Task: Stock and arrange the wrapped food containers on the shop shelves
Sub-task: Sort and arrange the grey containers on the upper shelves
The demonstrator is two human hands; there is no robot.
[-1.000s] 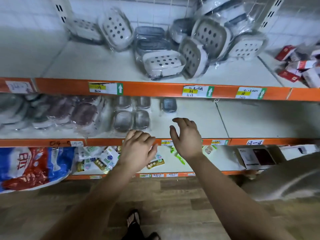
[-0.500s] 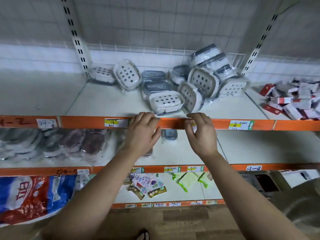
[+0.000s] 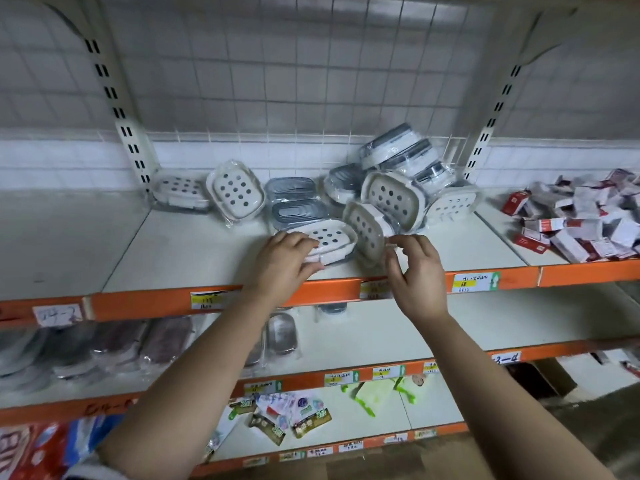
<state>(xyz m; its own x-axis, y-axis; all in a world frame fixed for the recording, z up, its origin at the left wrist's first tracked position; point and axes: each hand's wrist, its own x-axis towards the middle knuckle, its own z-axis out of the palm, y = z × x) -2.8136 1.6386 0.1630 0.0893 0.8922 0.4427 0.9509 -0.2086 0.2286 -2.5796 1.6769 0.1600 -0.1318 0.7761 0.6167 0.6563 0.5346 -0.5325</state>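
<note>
Several plastic-wrapped white containers with dotted lids lie in a loose pile (image 3: 394, 195) at the back of the top shelf (image 3: 194, 251). My left hand (image 3: 285, 259) grips the front one, a flat-lying container (image 3: 332, 237) near the shelf's front edge. Right beside it a second container (image 3: 365, 226) stands tilted on its side. My right hand (image 3: 417, 271) pinches the clear wrap at that container's lower right edge. Two grey-lidded containers (image 3: 294, 202) lie stacked just behind, and two more dotted ones (image 3: 237, 192) lean at the back left.
Small red and white boxes (image 3: 581, 226) are heaped on the top shelf's right bay. The orange shelf lip (image 3: 145, 301) carries price tags. Wrapped dark items (image 3: 114, 344) and a metal-looking container (image 3: 282, 332) sit on the middle shelf, sachets (image 3: 294, 415) on the lowest.
Both hands rose from the middle shelf, past the orange lip, onto the top shelf. The left has taken hold of the front container, and the right has reached the tilted one's wrap.
</note>
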